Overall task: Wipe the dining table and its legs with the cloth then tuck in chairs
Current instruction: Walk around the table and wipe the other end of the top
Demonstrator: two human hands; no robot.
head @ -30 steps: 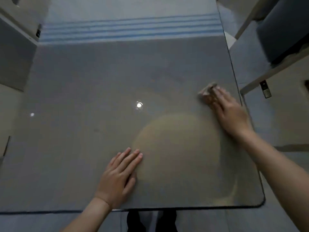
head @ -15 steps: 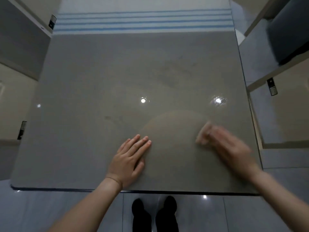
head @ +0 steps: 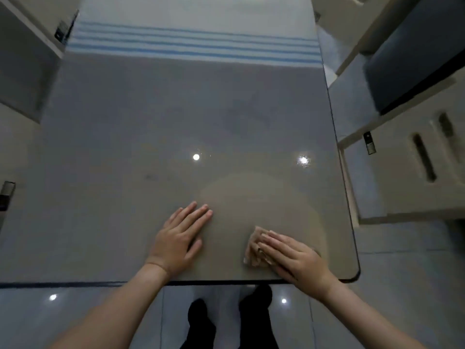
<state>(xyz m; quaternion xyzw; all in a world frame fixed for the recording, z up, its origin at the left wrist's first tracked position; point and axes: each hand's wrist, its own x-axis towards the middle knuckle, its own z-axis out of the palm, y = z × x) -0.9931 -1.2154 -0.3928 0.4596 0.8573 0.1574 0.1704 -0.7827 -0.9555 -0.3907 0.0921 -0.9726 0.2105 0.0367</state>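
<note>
The glossy grey dining table (head: pixel 156 117) fills the middle of the view, its near edge just in front of me. A small crumpled beige cloth (head: pixel 254 250) lies on the top near the front right corner. My right hand (head: pixel 294 258) presses flat on the cloth with straight fingers, covering its right part. My left hand (head: pixel 180 240) rests flat on the bare tabletop to the left of the cloth, fingers straight and pointing away from me.
A pale chair (head: pixel 412 157) with a slotted back stands pulled out at the table's right side, a dark-cushioned seat (head: pixel 412 59) behind it. Another chair (head: pixel 22 69) stands at the left. A striped runner (head: pixel 191 44) crosses the far end. My feet (head: pixel 229 316) stand below the near edge.
My right hand has swept the cloth from the right edge toward me and leftward to the front right area. My left hand has stayed flat on the table.
</note>
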